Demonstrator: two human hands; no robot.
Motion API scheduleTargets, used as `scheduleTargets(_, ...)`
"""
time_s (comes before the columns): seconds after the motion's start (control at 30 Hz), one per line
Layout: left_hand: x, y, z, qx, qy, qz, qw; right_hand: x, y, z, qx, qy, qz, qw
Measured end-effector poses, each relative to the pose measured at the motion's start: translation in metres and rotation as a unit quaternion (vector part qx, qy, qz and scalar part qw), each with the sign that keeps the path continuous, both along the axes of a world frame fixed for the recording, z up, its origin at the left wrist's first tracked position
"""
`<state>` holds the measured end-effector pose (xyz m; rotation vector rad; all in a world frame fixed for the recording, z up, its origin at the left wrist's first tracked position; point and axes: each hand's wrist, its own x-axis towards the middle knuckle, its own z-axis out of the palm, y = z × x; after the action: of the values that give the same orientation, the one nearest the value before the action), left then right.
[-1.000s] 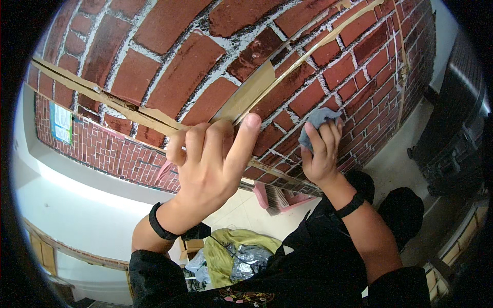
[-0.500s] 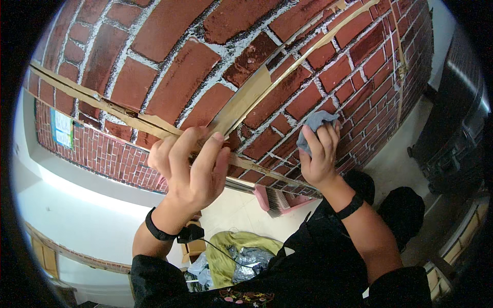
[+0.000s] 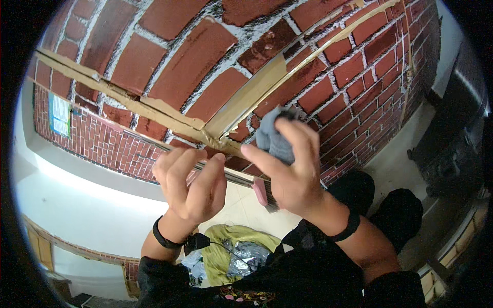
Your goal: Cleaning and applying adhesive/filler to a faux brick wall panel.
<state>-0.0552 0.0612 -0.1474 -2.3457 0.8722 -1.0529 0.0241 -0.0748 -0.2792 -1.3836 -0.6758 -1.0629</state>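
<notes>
In front of me stands a surface with a printed red-brick pattern [image 3: 197,61], crossed by tan tape-like strips with torn edges. A grey cloth [image 3: 277,141] is gripped in my right hand [image 3: 298,179], which is smeared by motion, its index finger pointing at the place where the strips meet. That junction [image 3: 213,138] shows crumpled tan material. My left hand [image 3: 190,182] is just below it, by the lower edge of the surface, fingers curled in; whatever is between its fingertips is hidden.
A pink dustpan or brush [image 3: 260,191] is on the pale floor behind the edge. Below lies a yellow-green bag [image 3: 215,262] with clear plastic in it. Dark furniture [image 3: 457,128] stands at the right. A cable hangs from a small black device [image 3: 196,242] at my left wrist.
My right hand has moved left with the cloth, toward the strip junction. The left hand has dropped slightly away from the junction, which now shows uncovered.
</notes>
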Motion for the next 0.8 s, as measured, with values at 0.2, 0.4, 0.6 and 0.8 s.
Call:
scheduleTargets(0.2,0.005,0.013,-0.009,-0.016,-0.034,0.027,0.999,0.015,0.0,0.032,0.037,0.001,-0.029,0.999)
scheduleTargets(0.4,0.054,0.018,-0.046,-0.152,-0.179,-0.028,0.972,0.022,0.004,0.033,0.004,-0.01,-0.053,0.999)
scheduleTargets(0.6,0.057,0.023,-0.05,-0.167,-0.194,-0.048,0.965,0.023,0.001,0.04,-0.033,-0.072,-0.114,0.99)
scheduleTargets(0.8,0.059,0.017,-0.053,-0.182,-0.196,-0.048,0.962,0.033,0.003,0.042,-0.064,-0.125,-0.142,0.98)
